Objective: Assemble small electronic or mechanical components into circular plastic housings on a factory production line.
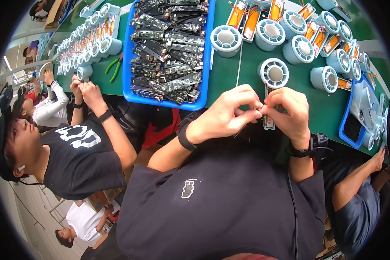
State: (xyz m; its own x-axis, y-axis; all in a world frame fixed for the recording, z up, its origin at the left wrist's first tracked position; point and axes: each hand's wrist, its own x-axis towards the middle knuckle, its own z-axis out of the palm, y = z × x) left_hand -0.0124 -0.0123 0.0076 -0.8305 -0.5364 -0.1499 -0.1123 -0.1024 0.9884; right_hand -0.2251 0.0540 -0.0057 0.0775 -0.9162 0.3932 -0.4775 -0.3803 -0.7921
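Observation:
My left hand [225, 112] and my right hand [291, 112] meet in front of me at the table's near edge. Thumb and fingers of each are pinched together, tip to tip, on something too small to make out. A thin dark piece [239, 131] shows just below my left fingers. Right behind my hands stands a light-blue round fan head [273, 73] with a slatted ring and grey centre. Its narrow pale body [269, 122] runs toward me and is partly hidden by my right fingers.
A blue tray [126, 65] heaped with circuit boards lies left of my hands. More fan heads [226, 39] and orange battery packs [250, 24] spread across the green table [229, 78]. Green-handled pliers [114, 69], a small blue bin [350, 125], and co-workers on both sides are nearby.

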